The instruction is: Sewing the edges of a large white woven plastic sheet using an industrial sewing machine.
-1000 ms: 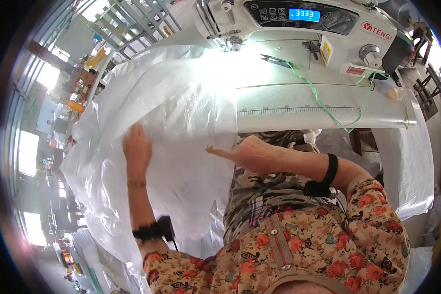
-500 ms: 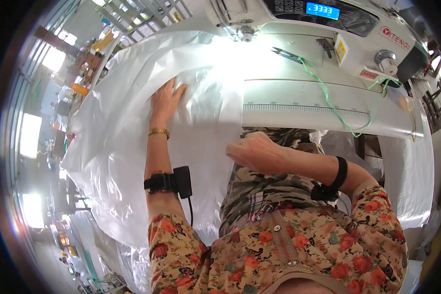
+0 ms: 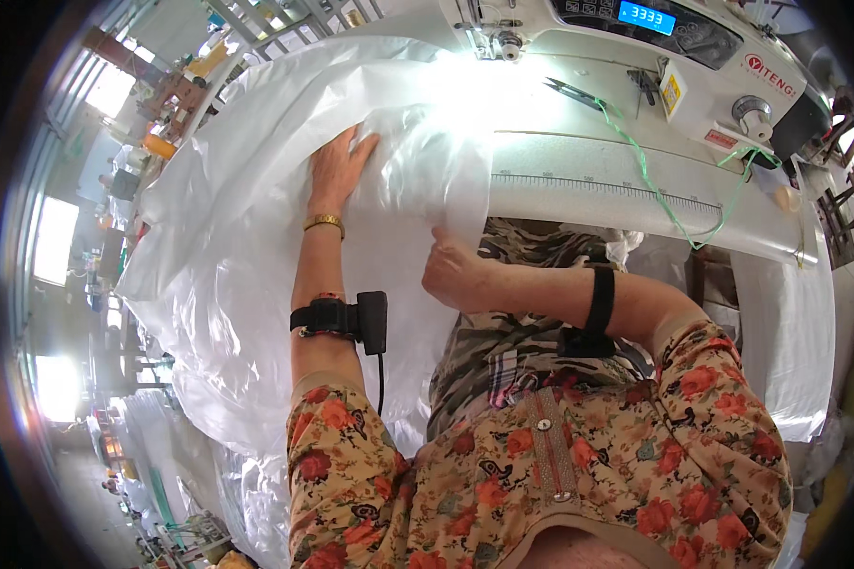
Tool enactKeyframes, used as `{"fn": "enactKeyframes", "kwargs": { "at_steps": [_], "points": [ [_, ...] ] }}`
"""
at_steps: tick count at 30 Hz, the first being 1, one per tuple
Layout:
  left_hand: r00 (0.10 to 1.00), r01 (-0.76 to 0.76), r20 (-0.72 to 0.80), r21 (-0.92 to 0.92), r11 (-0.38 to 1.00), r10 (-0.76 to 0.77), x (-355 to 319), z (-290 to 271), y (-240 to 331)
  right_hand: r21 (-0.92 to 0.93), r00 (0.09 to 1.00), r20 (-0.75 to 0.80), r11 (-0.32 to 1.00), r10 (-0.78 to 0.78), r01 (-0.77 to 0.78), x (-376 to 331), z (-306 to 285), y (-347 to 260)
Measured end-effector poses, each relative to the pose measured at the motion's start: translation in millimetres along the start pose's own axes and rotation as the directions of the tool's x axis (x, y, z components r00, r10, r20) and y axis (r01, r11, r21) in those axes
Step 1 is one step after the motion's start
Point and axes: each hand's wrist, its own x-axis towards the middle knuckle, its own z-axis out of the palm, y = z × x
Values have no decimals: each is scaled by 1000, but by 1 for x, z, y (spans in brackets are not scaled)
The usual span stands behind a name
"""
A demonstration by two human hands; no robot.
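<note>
A large, shiny white plastic sheet (image 3: 247, 294) covers the left part of the sewing table and hangs over the front edge onto my lap. My left hand (image 3: 339, 173) lies flat on it, fingers stretched out and thumb apart. My right hand (image 3: 457, 272) is curled closed at the sheet's near right border, seemingly gripping it; the fingertips are partly hidden. Beyond both hands, the sheet's far right part runs up to the brightly lit needle area of a white sewing machine (image 3: 674, 90).
Dark thread snips (image 3: 574, 93) lie on the table right of the needle area, beside a tangled green cord (image 3: 643, 175). A ruler scale (image 3: 607, 192) runs along the table's front. More white sheeting (image 3: 789, 332) hangs at the right. Shelves with goods (image 3: 176, 104) stand far left.
My right hand has moved left and onto the sheet's border, turning so its thumb side points up. My left hand stays flat on the sheet. The whole view has shifted slightly.
</note>
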Motion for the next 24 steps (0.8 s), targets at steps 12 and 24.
{"fn": "enactKeyframes", "kwargs": {
  "at_steps": [12,24],
  "points": [
    [992,-86,-95,-17,996,84,-3,8,-18,429,884,-466,863,-41,267,-106,-40,-1],
    [899,-252,-356,56,966,255,-59,-3,24,960,789,219,-270,574,-70,-101,56,-13]
  ]
}}
